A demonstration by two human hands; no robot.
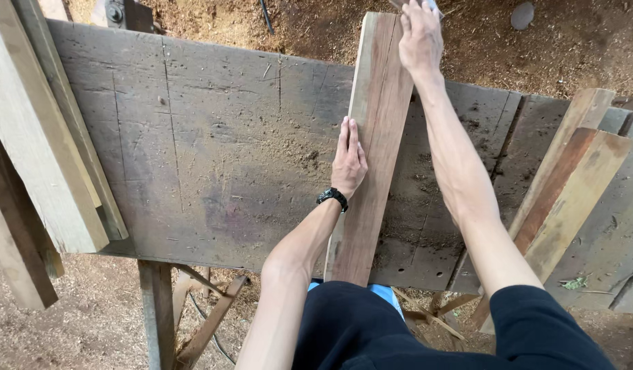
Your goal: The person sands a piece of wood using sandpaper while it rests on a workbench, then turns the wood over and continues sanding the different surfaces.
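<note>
- The tabletop (213, 151) is a wide, grey, weathered slab of wood with scratches and saw cuts, dusted with sawdust; it is the landmark for everything below.
- The ground (70, 322) around the tabletop is covered in sawdust, both beyond its far edge and under its near edge.
- A long reddish-brown plank (374, 116) lies across the middle of the tabletop, running from the near edge to past the far edge, slightly tilted to the right at the top.
- A stack of pale boards (49, 151) rests on the left end of the tabletop and overhangs its near edge.
- Several shorter boards (570, 185), reddish and tan, lie slanted on the right end of the tabletop.
- The left hand (348, 159) lies flat, fingers straight and together, pressed against the plank's left edge over the middle of the tabletop; its grip is open, closing on nothing. A black wristwatch (332, 197) sits on that wrist.
- The right hand (420, 38) reaches beyond the far edge of the tabletop to the plank's far end, fingers curled at its right side; whether its grip closes on the plank or on a small pale thing at the frame's edge, I cannot tell.
</note>
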